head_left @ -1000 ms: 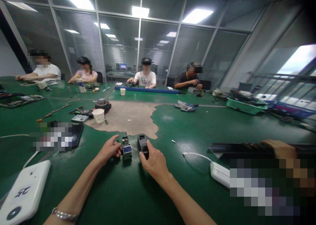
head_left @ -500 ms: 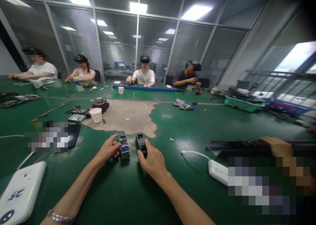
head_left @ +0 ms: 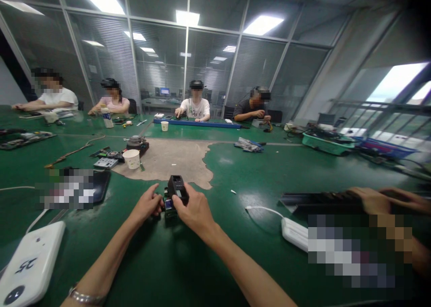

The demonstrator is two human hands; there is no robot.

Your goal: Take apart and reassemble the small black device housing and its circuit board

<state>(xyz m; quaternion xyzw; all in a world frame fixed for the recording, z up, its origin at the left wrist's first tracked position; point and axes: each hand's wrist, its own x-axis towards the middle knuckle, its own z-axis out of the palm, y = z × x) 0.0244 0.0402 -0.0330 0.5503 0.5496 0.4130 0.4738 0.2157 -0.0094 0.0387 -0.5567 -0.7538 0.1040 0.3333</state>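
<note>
On the green table right in front of me stands a small circuit board assembly point(head_left: 168, 205) with a blue part on it. My left hand point(head_left: 150, 203) is at its left side, index finger stretched out and the other fingers curled against the board's edge; their tips are partly hidden. My right hand point(head_left: 195, 206) grips a black plastic housing point(head_left: 176, 185) with openings in its top end, thumb on the near side. The housing is over the board and covers much of it; whether the two touch, I cannot tell.
A paper cup point(head_left: 131, 159) and electronic parts point(head_left: 136, 143) stand beyond my left hand. A white device point(head_left: 32, 262) lies near left, a white adapter with cable point(head_left: 294, 234) at right. A co-worker's hands point(head_left: 373, 200) rest on a black rail point(head_left: 313, 202). Several people sit opposite.
My right hand has carried the black housing leftward, from beside the circuit board to over it. My left hand has stayed by the board. At right, the co-worker's second hand has come into view.
</note>
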